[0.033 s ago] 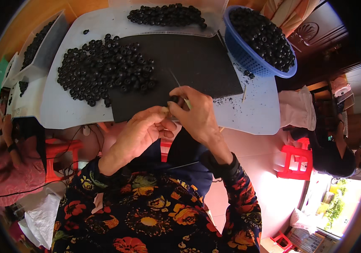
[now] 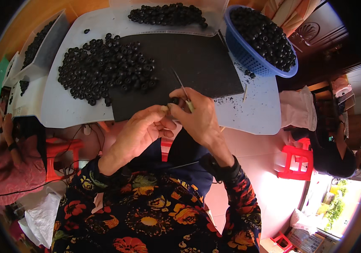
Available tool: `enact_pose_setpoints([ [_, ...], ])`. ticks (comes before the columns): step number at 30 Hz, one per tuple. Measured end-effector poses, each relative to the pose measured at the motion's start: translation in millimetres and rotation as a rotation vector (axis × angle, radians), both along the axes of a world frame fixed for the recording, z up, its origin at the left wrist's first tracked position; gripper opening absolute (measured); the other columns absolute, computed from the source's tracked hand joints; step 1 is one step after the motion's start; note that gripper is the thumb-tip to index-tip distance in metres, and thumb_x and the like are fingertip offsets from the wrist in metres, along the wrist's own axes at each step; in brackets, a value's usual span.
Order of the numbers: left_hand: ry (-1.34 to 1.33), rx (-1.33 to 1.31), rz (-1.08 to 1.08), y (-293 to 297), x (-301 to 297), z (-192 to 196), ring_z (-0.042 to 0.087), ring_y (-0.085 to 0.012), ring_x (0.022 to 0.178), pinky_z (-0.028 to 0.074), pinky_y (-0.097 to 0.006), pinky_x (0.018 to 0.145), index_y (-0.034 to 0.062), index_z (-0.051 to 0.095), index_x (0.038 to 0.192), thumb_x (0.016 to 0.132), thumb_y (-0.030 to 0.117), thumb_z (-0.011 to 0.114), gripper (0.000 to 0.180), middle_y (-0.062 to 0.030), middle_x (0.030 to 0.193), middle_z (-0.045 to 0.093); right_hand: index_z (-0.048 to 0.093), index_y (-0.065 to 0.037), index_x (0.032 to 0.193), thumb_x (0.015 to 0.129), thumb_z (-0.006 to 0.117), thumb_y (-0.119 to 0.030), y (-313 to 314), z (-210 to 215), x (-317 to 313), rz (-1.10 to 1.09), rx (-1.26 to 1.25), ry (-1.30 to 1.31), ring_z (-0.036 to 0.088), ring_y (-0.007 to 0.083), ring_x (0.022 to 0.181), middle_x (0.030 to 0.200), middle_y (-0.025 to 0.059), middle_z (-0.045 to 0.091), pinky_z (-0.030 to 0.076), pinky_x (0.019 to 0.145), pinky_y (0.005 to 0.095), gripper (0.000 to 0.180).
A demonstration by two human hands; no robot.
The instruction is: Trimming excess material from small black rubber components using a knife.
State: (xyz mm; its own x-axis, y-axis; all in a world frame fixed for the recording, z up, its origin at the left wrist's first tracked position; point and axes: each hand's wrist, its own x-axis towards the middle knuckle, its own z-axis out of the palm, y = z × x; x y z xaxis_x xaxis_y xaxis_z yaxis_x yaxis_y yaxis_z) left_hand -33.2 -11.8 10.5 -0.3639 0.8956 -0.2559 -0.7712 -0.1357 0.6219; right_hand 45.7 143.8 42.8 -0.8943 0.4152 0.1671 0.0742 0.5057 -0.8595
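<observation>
Both hands meet over the near edge of a black mat. In my right hand is a slim knife, its thin blade pointing away from me and its pale handle in the curled fingers. A small black ring-shaped part shows between the fingers where the hands meet. My left hand has thumb and forefinger pinched against that part, palm partly turned up, the other fingers loosely curled. A heap of similar black parts with center holes lies left of the mat.
A blue basket full of black parts stands at the back right of the white table. Clear bins hold more. Black crumbs and a thin pale stick lie by the mat. People sit at both sides, near red stools.
The knife has turned in my right hand, so more of its blade and pale handle shows. The right hand has shifted slightly; my left hand stays nearly still.
</observation>
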Motion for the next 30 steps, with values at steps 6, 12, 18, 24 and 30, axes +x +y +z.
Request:
enact_pose_setpoints([
  [6,0.008,0.059,-0.051,4.2,-1.9,3.4,0.057,-0.0165,0.089,0.047,-0.035,0.084,-0.0004,0.057,0.105,0.094,0.013,0.043,0.022,-0.0068,0.097,0.059,0.066,-0.004,0.099,0.073,0.07,-0.002,-12.7,2.8,23.6,0.078,-0.23,0.022,0.051,0.0122,0.065,0.074,0.0034,0.052,0.044,0.059,0.0273,0.026],
  [12,0.168,-0.049,-0.121,9.0,4.0,17.9,0.054,-0.0148,0.093,0.044,-0.032,0.087,-0.002,0.058,0.1,0.09,0.011,0.048,0.019,-0.0069,0.098,0.058,0.064,-0.003,0.104,0.075,0.068,0.001,-18.9,-16.1,40.2,0.05,-0.284,0.133,0.048,0.0088,0.065,0.075,0.0013,0.051,0.042,0.057,0.0246,0.029],
  [18,0.322,-0.029,-0.094,13.2,10.5,13.7,0.055,-0.0116,0.094,0.045,-0.028,0.088,-0.0038,0.059,0.108,0.088,0.002,0.05,0.023,-0.0055,0.1,0.059,0.058,0.001,0.1,0.086,0.061,-0.002,-32.7,-23.1,58.4,-0.064,-0.874,0.194,0.047,0.0019,0.067,0.083,-0.0022,0.054,0.04,0.058,0.0172,0.015],
  [24,0.42,-0.06,-0.097,10.7,17.0,2.1,0.055,-0.0107,0.095,0.046,-0.026,0.087,-0.0042,0.058,0.11,0.085,-0.001,0.052,0.025,-0.0043,0.101,0.059,0.056,-0.003,0.086,0.089,0.062,-0.008,-38.2,-33.4,65.5,-0.135,-1.068,0.242,0.042,0.0003,0.059,0.072,-0.005,0.051,0.034,0.05,0.0155,0.008],
  [30,0.542,-0.08,-0.113,10.2,19.1,3.0,0.056,-0.01,0.092,0.046,-0.024,0.085,-0.0055,0.058,0.11,0.085,0.0,0.055,0.026,-0.0048,0.103,0.06,0.056,-0.003,0.085,0.091,0.059,-0.013,-35.4,-36.5,69.6,-0.114,-1.011,0.24,0.042,0.0015,0.057,0.07,-0.0043,0.051,0.034,0.049,0.0173,0.012],
])
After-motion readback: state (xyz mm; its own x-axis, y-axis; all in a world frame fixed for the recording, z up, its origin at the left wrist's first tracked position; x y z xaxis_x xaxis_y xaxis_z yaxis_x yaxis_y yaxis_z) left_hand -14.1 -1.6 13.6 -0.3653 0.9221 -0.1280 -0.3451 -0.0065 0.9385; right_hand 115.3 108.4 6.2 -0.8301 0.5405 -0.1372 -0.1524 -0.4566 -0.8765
